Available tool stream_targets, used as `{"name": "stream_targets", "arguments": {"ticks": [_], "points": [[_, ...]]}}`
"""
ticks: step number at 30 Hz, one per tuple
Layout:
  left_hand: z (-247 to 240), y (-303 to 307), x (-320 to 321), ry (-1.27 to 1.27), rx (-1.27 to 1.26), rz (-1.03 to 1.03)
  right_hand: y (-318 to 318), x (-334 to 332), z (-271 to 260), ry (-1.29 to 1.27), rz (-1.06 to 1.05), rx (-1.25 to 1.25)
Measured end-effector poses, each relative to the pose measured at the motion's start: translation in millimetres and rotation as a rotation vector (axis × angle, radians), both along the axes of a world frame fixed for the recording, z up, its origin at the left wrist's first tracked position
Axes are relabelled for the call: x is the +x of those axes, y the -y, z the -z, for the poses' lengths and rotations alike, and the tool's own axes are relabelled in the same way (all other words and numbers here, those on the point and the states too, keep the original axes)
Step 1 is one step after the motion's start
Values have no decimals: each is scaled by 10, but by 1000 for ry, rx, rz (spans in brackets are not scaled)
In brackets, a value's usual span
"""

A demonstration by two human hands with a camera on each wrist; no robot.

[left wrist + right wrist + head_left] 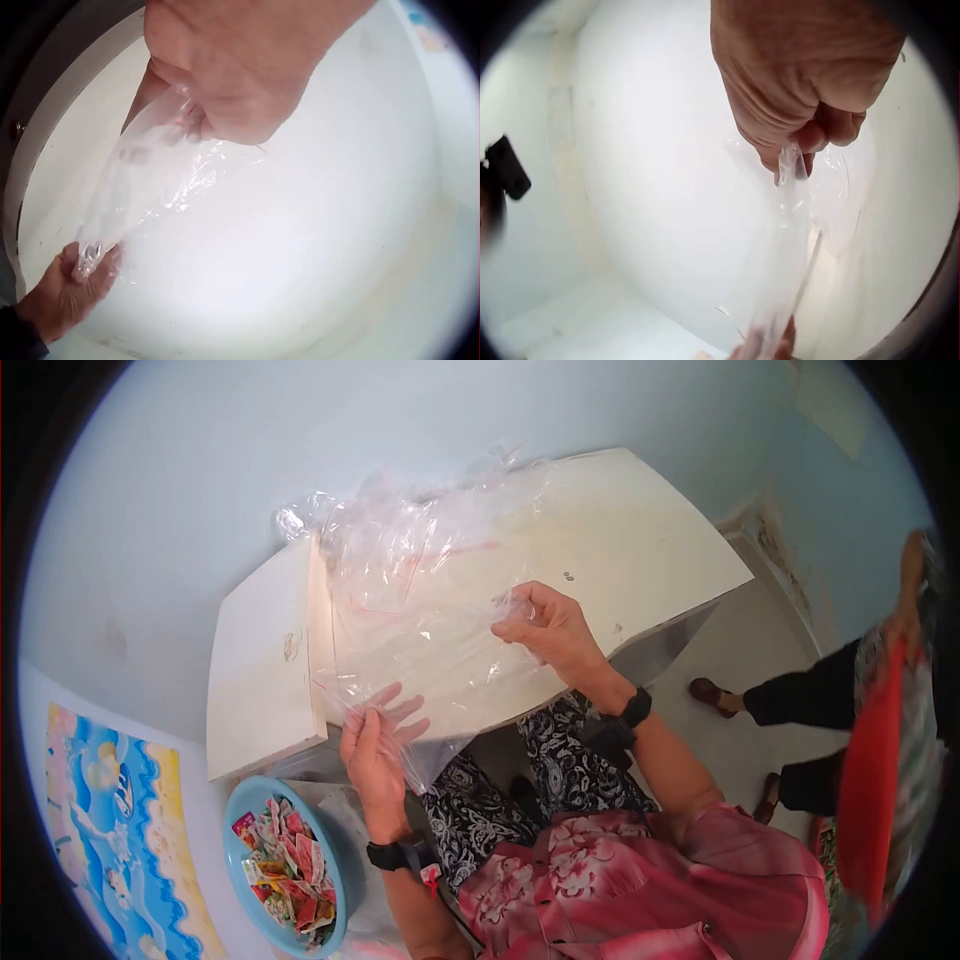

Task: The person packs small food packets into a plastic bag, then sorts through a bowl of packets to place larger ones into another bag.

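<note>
A clear plastic bag (440,650) is stretched between both hands above the white table. My left hand (376,760) holds one end of it near the front edge, the thumb against the plastic and the other fingers spread behind. My right hand (560,635) pinches the other end between thumb and fingers, farther right. In the left wrist view the bag (124,180) runs from the left hand (232,67) down to the right hand (71,292). The right wrist view shows the right fingertips pinching gathered plastic (791,180).
More clear bags (385,535) lie heaped at the back of the table (640,520). A raised white panel (262,650) stands left. Below it, a blue basin (233,850) holds colourful wrappers. At the right, another person (800,690) stands by a red object (868,790).
</note>
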State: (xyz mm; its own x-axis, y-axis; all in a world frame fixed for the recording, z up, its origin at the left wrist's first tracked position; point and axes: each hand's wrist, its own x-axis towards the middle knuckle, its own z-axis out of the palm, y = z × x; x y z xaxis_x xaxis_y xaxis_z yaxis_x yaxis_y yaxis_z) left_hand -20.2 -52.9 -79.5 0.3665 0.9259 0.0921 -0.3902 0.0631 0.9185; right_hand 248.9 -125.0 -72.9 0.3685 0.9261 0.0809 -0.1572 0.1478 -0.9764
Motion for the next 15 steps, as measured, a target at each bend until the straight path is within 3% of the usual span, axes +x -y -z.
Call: {"name": "stream_targets", "arguments": {"ticks": [7, 15], "points": [[152, -57, -59, -166, -71, -169, -135, -84, 232, 191, 137, 247], [251, -63, -67, -294, 121, -224, -64, -138, 107, 337, -7, 65]]}}
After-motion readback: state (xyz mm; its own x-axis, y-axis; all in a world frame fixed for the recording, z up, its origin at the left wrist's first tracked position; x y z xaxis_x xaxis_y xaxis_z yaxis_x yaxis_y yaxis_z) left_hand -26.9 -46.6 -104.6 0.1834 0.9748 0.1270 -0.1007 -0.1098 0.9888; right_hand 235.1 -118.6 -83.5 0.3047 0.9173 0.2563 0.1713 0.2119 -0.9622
